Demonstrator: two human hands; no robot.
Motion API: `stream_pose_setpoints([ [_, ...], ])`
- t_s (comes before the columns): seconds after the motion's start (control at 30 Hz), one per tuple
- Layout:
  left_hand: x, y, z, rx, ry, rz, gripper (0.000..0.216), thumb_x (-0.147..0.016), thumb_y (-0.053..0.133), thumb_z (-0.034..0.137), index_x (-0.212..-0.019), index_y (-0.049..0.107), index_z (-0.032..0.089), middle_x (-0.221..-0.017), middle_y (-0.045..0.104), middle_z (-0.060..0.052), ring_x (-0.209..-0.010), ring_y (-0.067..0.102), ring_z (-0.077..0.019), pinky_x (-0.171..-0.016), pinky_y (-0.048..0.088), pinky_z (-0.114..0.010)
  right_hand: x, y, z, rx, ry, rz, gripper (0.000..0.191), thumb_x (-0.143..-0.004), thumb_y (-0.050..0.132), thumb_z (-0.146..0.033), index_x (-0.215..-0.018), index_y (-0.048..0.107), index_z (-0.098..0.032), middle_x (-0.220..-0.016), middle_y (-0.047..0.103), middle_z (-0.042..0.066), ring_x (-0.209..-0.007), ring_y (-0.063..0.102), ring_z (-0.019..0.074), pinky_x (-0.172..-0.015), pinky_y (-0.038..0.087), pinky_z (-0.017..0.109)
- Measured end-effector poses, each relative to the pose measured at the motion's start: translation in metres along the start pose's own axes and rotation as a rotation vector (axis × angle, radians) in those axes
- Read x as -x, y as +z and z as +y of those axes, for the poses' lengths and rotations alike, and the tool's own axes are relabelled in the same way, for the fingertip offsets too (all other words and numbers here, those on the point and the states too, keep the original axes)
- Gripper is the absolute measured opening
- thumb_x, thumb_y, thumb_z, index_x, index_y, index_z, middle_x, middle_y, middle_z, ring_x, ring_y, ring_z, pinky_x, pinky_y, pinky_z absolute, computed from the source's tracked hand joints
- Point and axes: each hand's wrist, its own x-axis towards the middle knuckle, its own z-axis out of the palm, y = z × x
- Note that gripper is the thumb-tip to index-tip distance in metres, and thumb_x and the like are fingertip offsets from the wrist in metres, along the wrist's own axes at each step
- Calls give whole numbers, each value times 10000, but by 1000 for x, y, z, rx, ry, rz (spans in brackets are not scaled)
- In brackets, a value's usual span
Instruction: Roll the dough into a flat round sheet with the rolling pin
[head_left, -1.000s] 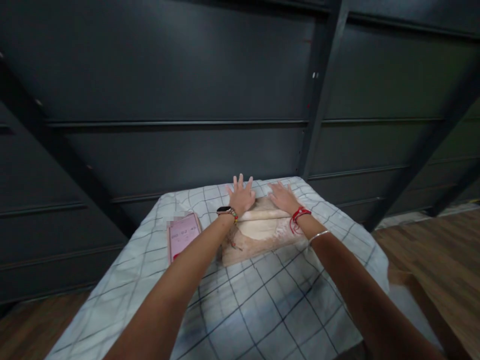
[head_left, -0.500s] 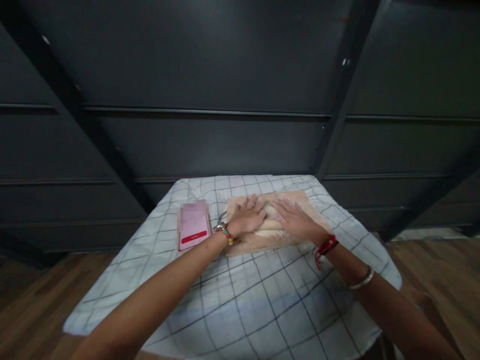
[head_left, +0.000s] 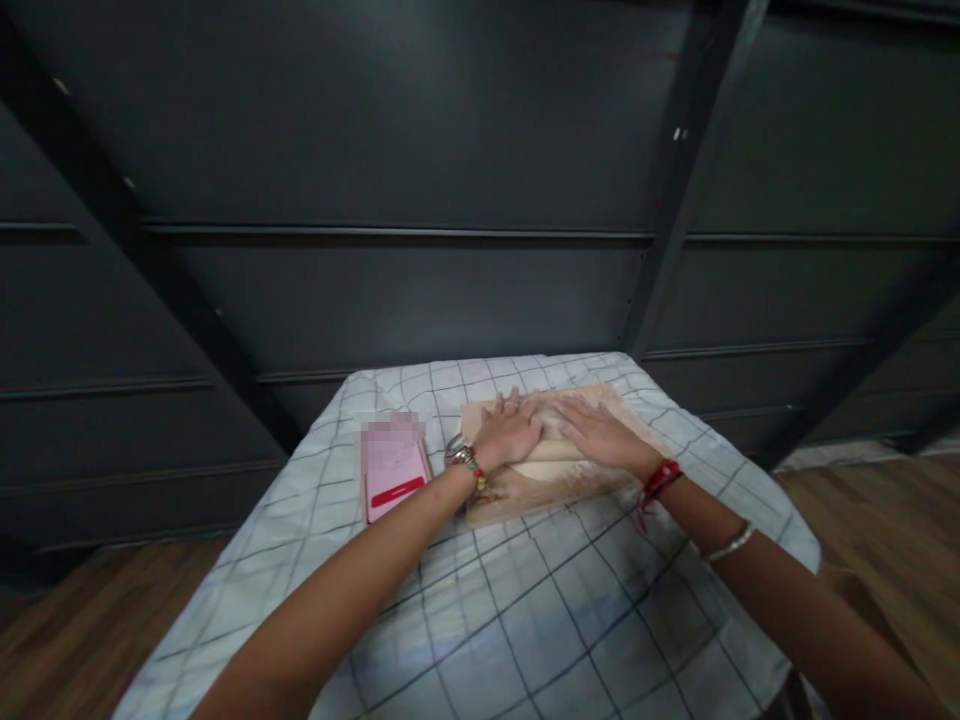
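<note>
My left hand (head_left: 507, 432) lies flat with its fingers spread, pointing away from me. Across from it, my right hand (head_left: 604, 435) is also flat, fingers stretched out and angled inward. Both palms press on a pale rod that looks like a rolling pin (head_left: 556, 452), whose ends are hidden under them. Beneath it is flattened whitish dough (head_left: 547, 470), partly covered by the hands. A light wooden board (head_left: 540, 496), dusted with white powder, carries all this. White powder also shows on my fingers.
A phone (head_left: 396, 462) with a pink screen and a red bar lies left of the board. A checked white cloth (head_left: 517, 590) covers the table. Behind its far edge stands a dark metal panel wall (head_left: 420, 300). Wooden floor (head_left: 892, 510) shows at both sides.
The camera view has shifted slightly, so the phone and board's near edge sit lower. Both hands appear a little further right, still flat on the rolling pin.
</note>
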Motion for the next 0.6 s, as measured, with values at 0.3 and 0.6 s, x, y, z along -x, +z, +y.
stream_pose_setpoints([
  [0.3,18,-3,6,-4,65,-120,590,-941,188,407,-1506,189,235,-1554,142,-106,-1416,119,-315,-1105,126,-549,15,0,-8,23,39,-108,540,-968,227,-399,-1479,282,-232,-1509,308,42,-1398,229,276,-1120,243,530],
  [0.6,5,-4,5,0,-64,-91,590,-948,162,416,-1506,183,225,-1558,129,-94,-1411,141,-324,-1091,204,-534,-3,-14,-9,-33,147,-165,568,-969,186,-435,-1495,224,-225,-1539,233,47,-1415,170,257,-1129,191,528],
])
